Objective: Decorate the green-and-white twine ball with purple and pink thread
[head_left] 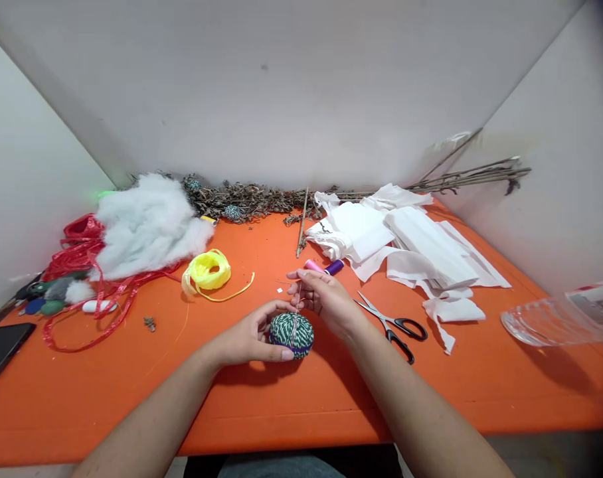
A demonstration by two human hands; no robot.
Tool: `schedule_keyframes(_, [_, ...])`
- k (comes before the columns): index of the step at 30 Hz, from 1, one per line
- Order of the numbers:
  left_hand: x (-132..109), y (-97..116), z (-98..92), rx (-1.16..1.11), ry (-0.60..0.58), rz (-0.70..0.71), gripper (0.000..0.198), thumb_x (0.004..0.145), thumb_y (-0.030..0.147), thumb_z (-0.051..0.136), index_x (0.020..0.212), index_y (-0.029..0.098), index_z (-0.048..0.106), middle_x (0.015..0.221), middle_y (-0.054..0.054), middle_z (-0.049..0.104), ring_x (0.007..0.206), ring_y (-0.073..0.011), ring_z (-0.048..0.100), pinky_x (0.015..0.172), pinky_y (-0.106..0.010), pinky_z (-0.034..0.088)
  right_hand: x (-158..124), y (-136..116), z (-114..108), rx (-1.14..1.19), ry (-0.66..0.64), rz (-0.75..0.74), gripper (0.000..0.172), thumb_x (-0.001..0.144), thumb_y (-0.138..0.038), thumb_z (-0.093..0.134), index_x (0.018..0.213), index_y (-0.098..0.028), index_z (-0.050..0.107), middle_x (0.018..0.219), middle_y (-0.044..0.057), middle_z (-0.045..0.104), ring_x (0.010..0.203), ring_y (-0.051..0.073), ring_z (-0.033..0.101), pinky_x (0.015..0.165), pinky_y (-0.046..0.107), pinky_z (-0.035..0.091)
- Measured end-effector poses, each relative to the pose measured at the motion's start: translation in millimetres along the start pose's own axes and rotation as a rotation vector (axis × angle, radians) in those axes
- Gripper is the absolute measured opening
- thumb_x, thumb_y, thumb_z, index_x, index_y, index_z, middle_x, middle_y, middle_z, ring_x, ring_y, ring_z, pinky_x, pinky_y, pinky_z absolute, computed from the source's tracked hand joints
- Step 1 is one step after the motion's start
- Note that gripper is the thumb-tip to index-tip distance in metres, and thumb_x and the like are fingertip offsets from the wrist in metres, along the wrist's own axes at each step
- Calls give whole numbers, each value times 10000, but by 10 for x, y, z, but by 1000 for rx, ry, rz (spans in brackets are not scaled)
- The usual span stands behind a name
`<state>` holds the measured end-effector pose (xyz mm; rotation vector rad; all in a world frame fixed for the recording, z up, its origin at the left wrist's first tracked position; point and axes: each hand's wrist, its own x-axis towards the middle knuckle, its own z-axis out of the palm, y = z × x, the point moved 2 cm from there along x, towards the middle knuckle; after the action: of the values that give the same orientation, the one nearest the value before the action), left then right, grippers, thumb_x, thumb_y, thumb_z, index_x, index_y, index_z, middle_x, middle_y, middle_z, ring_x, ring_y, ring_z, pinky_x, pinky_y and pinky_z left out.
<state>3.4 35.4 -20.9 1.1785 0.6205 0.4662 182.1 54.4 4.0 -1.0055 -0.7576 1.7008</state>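
Closely, the left hand [246, 336] cups a green-and-white twine ball [291, 335] from its side, fingers curved around it, while the right hand [326, 299] sits just above, pinching a pale thread [296, 299] that runs down over the ball. Both are above the orange tabletop [82, 398]. Just beyond the right hand lie a pink spool [313, 265] and a purple spool [334, 267]; black-handled scissors [381, 315] lie nearby.
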Motion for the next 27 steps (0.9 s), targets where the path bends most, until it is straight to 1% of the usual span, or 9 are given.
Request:
schedule_keyframes(3, [-6, 1, 17, -23, -18, -1, 669, 653, 239, 860, 1228, 263, 519, 1290, -83, 530, 1158, -246, 543, 985, -418, 441, -12, -15, 12, 1, 5, 3, 269, 798, -400, 734, 887, -147, 732, 716, 41, 711, 523, 88, 614, 524, 199, 497])
schedule_keyframes(8, [-25, 14, 50, -21, -48, -54, 711, 641, 242, 864, 1245, 244, 489, 1273, -99, 509, 1056, -221, 580, 926, -402, 475, -27, -35, 27, 0, 18, 15, 243, 806, -385, 728, 875, -153, 733, 718, 37, 713, 518, 86, 609, 521, 198, 495])
schedule_keyframes(10, [-26, 23, 46, -14, -49, -54, 699, 633, 255, 869, 1227, 245, 500, 1259, -94, 516, 1050, -224, 583, 918, -400, 481, -22, -29, 22, -2, 19, 17, 241, 807, -382, 728, 882, -153, 735, 728, 42, 715, 533, 88, 614, 526, 197, 496])
schedule_keyframes(12, [-21, 39, 34, 16, -35, -41, 638, 653, 296, 858, 1194, 239, 524, 1260, -94, 527, 1079, -241, 577, 933, -414, 475, -15, -19, 15, -2, 16, 15, 248, 805, -388, 730, 889, -154, 737, 734, 47, 715, 541, 92, 616, 532, 202, 498])
schedule_keyframes(14, [-12, 63, 19, 67, -11, -18, 581, 705, 355, 820, 1194, 225, 534, 1276, -107, 541, 1139, -269, 557, 975, -439, 449, -9, -10, 10, 0, 8, 11, 260, 798, -399, 735, 888, -155, 736, 731, 46, 713, 544, 94, 616, 534, 204, 497])
schedule_keyframes(17, [-2, 87, 5, 108, 16, -14, 626, 745, 392, 785, 1271, 213, 497, 1339, -135, 527, 1246, -301, 497, 1032, -459, 403, -3, -7, 9, 4, 2, -2, 282, 779, -417, 750, 883, -155, 736, 722, 40, 709, 542, 91, 610, 529, 199, 491])
schedule_keyframes(19, [-1, 87, 4, 102, 25, -41, 673, 724, 389, 804, 1286, 203, 483, 1338, -143, 532, 1246, -305, 497, 1029, -463, 405, -1, -9, 7, 10, 6, -12, 290, 762, -423, 763, 870, -155, 739, 711, 36, 705, 529, 88, 601, 517, 195, 488])
schedule_keyframes(23, [-5, 85, 12, 61, 49, -70, 686, 659, 373, 852, 1230, 198, 515, 1268, -124, 566, 1166, -291, 549, 1003, -477, 428, 8, -4, -5, 21, 6, -19, 292, 757, -424, 766, 871, -157, 739, 708, 35, 705, 525, 90, 603, 516, 195, 491])
schedule_keyframes(27, [-2, 100, 32, 17, 48, -67, 775, 604, 308, 890, 1271, 227, 504, 1355, -129, 526, 1250, -311, 506, 1033, -479, 419, 17, 7, -23, 13, 19, -20, 277, 786, -408, 744, 894, -153, 738, 715, 40, 706, 541, 90, 606, 527, 194, 493])
